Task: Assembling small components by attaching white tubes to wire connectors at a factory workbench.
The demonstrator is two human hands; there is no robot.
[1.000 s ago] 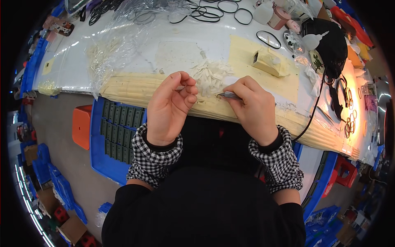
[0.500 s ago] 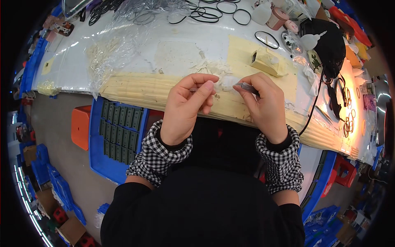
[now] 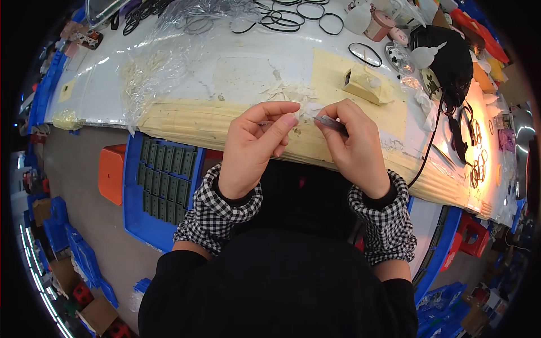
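Small white translucent piece (image 3: 309,109), thin and flat, sat center frame, pinched in left hand (image 3: 255,147) fingertips. Right hand (image 3: 352,146) clenched around one slim grey metal tool (image 3: 331,122), tip touching the piece. One piece, one tool, two hands, all over the white surface (image 3: 186,73).

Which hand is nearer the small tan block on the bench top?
Right. The right hand, holding a thin grey tool, sits just below the small tan block. The left hand is farther, down and to its left.
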